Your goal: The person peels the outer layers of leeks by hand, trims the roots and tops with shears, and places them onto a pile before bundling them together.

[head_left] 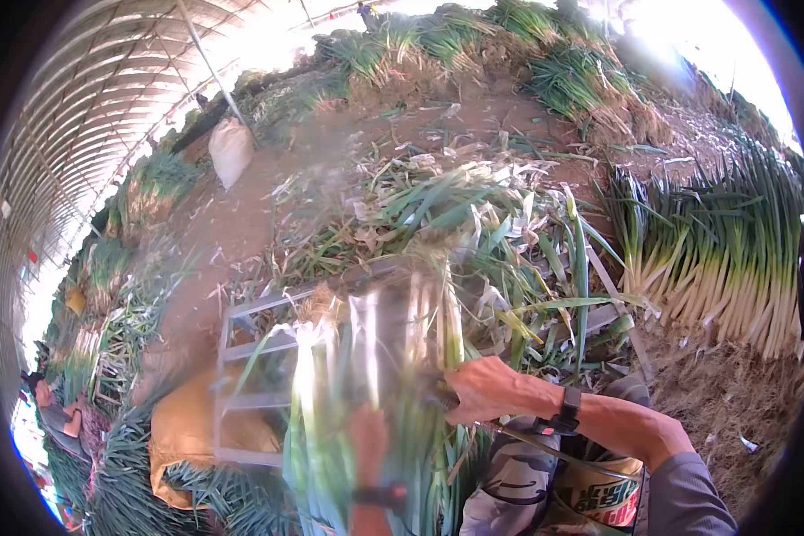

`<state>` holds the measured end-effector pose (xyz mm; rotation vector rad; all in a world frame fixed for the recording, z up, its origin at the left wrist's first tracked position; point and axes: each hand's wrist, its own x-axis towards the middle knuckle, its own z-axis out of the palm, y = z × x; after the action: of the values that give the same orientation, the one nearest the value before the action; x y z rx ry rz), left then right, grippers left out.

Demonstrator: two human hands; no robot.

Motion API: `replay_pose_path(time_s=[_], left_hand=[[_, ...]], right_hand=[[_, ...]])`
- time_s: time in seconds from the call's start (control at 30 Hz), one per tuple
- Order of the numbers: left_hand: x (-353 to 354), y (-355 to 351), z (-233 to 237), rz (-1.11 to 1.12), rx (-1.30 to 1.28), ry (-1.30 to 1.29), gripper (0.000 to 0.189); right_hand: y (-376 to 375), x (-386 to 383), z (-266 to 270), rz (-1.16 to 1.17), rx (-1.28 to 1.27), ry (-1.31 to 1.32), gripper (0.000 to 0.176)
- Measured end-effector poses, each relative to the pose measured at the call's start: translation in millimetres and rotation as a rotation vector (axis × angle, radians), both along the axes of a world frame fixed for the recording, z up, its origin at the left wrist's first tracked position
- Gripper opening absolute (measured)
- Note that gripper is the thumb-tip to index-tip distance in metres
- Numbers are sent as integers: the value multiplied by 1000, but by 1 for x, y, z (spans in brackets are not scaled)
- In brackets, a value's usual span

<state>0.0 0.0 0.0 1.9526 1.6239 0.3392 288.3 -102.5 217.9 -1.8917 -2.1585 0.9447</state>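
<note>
My left hand (367, 435) is smeared by motion, its fingers apparently closed around a long green onion (364, 344) whose white stalk points away from me. My right hand (481, 389), with a black watch on the wrist, is closed on a dark tool (438, 390). A thin hose (558, 449) runs back from it across my lap; the tool's exact kind is blurred. More green onions (308, 375) lie side by side on a metal frame (257, 402), white ends outward. Around the middle stalks the picture is hazy, and their root ends are indistinct.
Stripped leaves (456, 192) are heaped beyond the frame. A row of green onions (710, 255) lies at right, with a pile of roots (706, 402) below. A yellow sack (201, 424), a white sack (231, 152) and another person (61, 420) are at left.
</note>
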Motion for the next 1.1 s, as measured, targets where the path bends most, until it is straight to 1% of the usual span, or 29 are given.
replay_pose_path(time_s=[0.07, 0.1, 0.13, 0.17, 0.2, 0.3, 0.33, 0.43, 0.57, 0.63, 0.73, 0.83, 0.87, 0.9, 0.97, 1.1], left_hand=[[3, -15, 7, 102, 22, -64, 38], [-17, -31, 21, 90, 181, 0, 37], [-7, -34, 25, 79, 356, 11, 36], [2, -40, 29, 72, 522, 23, 36], [9, -43, 37, 22, 501, 47, 38], [21, -47, 48, -123, 493, 11, 40], [26, -48, 58, -126, 412, 31, 41], [36, -46, 60, -100, 259, -108, 41], [38, -36, 43, -88, 196, -112, 39], [44, -35, 54, -65, 184, -115, 36], [38, -28, 42, -33, 217, -131, 31], [30, -18, 29, -20, 359, -129, 27], [27, -14, 23, -27, 364, -126, 29], [28, -14, 29, -20, 334, -107, 30], [34, -18, 45, -10, 271, -69, 31], [41, -25, 33, -60, 488, -66, 33]], right_hand=[[-9, 1, 3, -47, -26, 8, 68], [-16, -2, 3, -73, -21, 28, 65], [-18, 4, 2, -107, 42, 27, 60], [-20, 11, 4, -120, 37, -2, 54], [-22, 17, 5, -134, 32, -32, 51], [-33, 11, 17, -152, -80, 33, 52], [-34, 10, 15, -112, -74, 33, 53], [-43, 7, 6, -11, -56, 37, 54], [-51, -4, 15, 67, -45, 37, 55], [-55, -7, 14, 92, -37, 48, 55], [-56, -9, 8, 136, -22, 58, 55], [-54, -11, 6, 164, -43, 66, 54], [-52, -11, 7, 165, -44, 93, 53], [-51, -11, 7, 166, -44, 119, 53], [-47, -11, -1, 149, 1, 92, 52], [-30, -10, -15, 50, 82, 68, 49]])
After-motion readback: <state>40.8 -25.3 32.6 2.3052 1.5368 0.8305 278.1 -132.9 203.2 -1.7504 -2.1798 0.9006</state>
